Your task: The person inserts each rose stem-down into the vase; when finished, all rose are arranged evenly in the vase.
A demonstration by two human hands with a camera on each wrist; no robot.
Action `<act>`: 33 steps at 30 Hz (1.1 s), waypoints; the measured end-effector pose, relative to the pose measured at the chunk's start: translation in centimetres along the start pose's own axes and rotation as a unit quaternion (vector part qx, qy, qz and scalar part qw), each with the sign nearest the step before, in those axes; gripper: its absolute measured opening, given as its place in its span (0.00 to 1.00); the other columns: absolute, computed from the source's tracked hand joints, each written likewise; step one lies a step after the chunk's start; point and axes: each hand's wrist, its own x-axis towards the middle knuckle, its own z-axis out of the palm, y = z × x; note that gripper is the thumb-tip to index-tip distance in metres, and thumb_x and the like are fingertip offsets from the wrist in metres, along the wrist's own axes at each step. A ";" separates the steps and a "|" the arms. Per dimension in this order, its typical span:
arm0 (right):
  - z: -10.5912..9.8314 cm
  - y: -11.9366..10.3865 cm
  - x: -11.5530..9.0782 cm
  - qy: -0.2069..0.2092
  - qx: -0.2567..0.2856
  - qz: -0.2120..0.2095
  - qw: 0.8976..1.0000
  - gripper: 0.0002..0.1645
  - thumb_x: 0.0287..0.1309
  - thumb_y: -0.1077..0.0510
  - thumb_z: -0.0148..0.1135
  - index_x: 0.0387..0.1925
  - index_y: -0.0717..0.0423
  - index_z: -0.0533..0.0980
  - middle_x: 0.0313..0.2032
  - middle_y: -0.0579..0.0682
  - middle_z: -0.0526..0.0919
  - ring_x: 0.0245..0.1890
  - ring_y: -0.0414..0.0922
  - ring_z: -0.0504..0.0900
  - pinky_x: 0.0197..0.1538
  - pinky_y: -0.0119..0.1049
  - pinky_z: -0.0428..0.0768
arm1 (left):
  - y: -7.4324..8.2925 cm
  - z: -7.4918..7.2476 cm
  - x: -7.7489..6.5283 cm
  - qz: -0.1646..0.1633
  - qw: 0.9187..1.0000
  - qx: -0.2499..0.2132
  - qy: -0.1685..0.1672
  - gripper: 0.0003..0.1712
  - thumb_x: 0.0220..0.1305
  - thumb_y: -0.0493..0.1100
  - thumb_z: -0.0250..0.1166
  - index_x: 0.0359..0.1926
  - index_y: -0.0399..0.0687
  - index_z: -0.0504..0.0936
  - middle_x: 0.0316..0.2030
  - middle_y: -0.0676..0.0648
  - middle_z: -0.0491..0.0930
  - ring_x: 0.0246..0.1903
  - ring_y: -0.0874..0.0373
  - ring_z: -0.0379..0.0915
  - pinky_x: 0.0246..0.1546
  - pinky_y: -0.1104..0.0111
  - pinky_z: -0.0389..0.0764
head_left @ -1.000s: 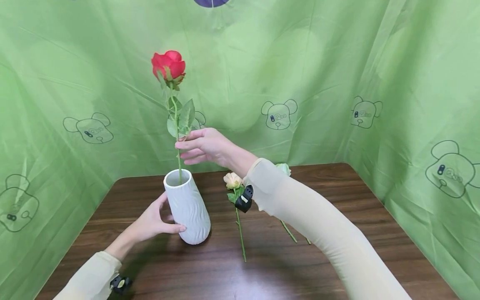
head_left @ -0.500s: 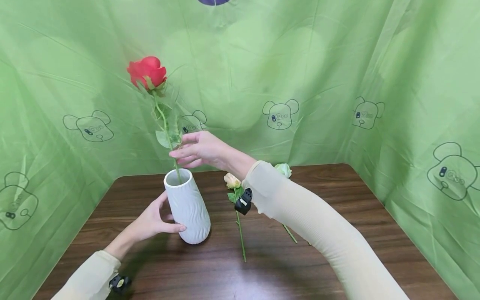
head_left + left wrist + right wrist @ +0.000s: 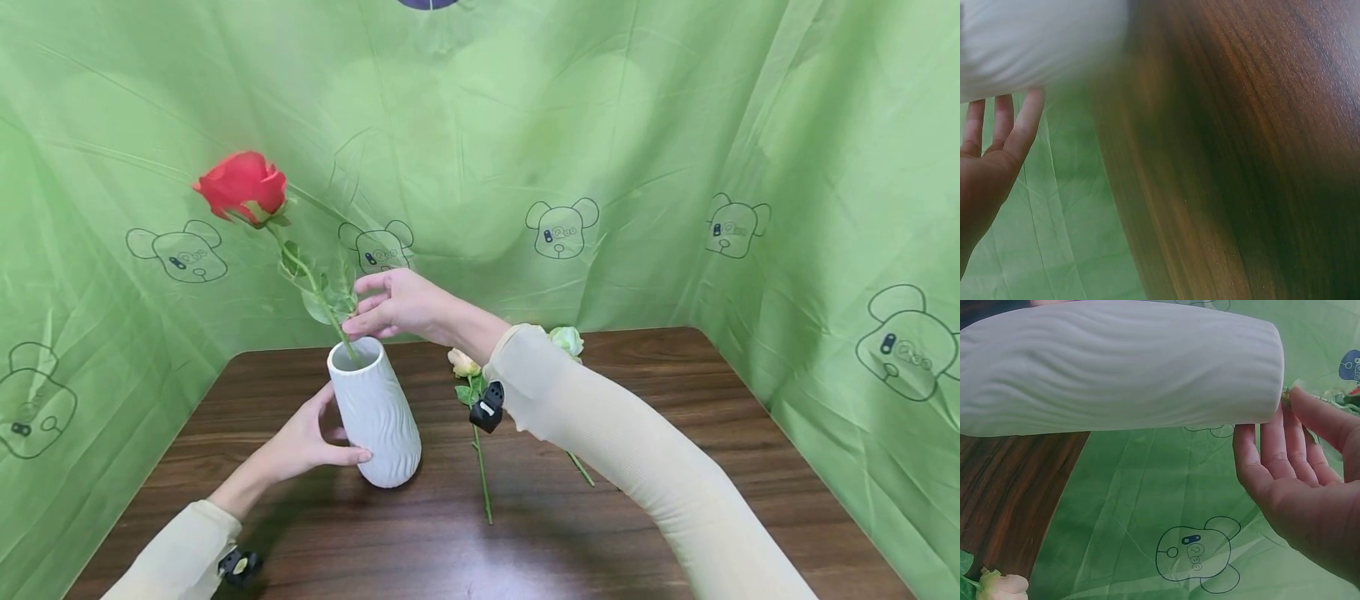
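A white vase (image 3: 375, 417) with wavy ridges stands slightly tilted on the table. My left hand (image 3: 303, 442) grips it low down, thumb across the front and the other fingers partly hidden behind. In the left wrist view, three fingertips (image 3: 1034, 103) touch its side. A red rose (image 3: 243, 187) leans to the left, its green stem running into the vase mouth. Just above the rim, my right hand (image 3: 401, 304) pinches the stem below the leaves. The right wrist view has the thumb (image 3: 1316, 409) against the stem at the rim, the grip partly hidden.
Right of the vase, a peach rose (image 3: 465, 363) lies on the dark wooden table (image 3: 337, 533). A pale green rose (image 3: 567, 340) lies farther right, partly under my right sleeve (image 3: 600, 408). Green cloth (image 3: 480, 125) with bear drawings surrounds the table.
The red rose has tipped to the left and come lower, its stem going into the vase. My right hand has moved down with it. The left hand and vase have stayed still.
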 end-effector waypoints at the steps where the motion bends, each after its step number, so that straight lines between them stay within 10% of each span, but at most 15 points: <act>1: 0.0 0.0 0.0 0.000 -0.002 0.000 1.000 0.44 0.58 0.70 0.70 0.74 0.62 0.61 0.47 0.56 0.84 0.45 0.47 0.87 0.53 0.39 0.85 | 0.0 0.0 0.0 0.000 1.000 -0.001 0.000 0.58 0.46 0.30 0.80 0.74 0.50 0.58 0.60 0.37 0.73 0.54 0.47 0.79 0.48 0.51 0.86; 22: -1.2 -0.1 -1.2 -0.022 -0.031 -0.026 0.999 0.31 0.62 0.71 0.67 0.65 0.57 0.73 0.56 0.56 0.83 0.51 0.47 0.84 0.57 0.46 0.83 | -0.1 -0.6 -0.2 -0.024 0.997 0.066 0.019 0.55 0.46 0.36 0.83 0.72 0.52 0.62 0.60 0.44 0.74 0.56 0.50 0.74 0.47 0.51 0.86; 33: -6.2 0.9 -4.2 -0.006 -0.035 -0.033 0.999 0.31 0.62 0.69 0.67 0.66 0.60 0.72 0.56 0.58 0.80 0.53 0.54 0.83 0.56 0.45 0.84 | -0.1 -0.4 0.0 -0.025 0.998 0.049 0.018 0.54 0.46 0.34 0.82 0.71 0.49 0.62 0.58 0.42 0.75 0.55 0.51 0.76 0.47 0.50 0.86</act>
